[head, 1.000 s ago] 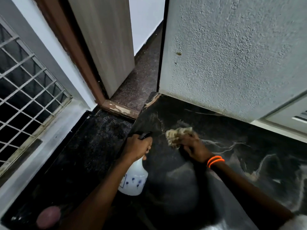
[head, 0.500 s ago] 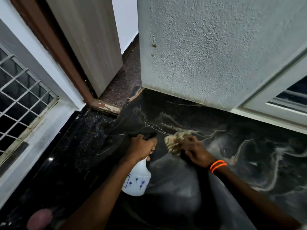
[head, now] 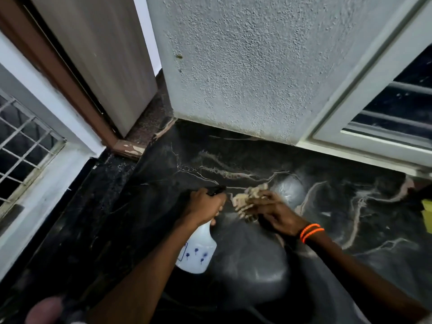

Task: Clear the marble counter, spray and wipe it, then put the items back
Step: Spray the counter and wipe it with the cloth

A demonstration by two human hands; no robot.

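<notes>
The black marble counter [head: 339,206] with pale veins fills the lower right of the head view. My left hand [head: 205,205] grips the black trigger head of a white spray bottle [head: 197,252] with small blue flower prints, held above the counter's left part. Just to its right, my right hand [head: 272,212], with orange bands at the wrist, holds a crumpled beige cloth [head: 247,198] down on the marble. A wet shiny patch [head: 288,190] lies right of the cloth.
A rough white wall [head: 257,66] rises behind the counter, with a white window frame [head: 364,146] at the right and a grey door [head: 98,54] at the left. A grilled window [head: 21,148] is far left. Something yellow [head: 427,212] shows at the right edge.
The view has shifted right along the counter. My right hand has carried the cloth rightward over the marble, and my left hand with the bottle has followed alongside it.
</notes>
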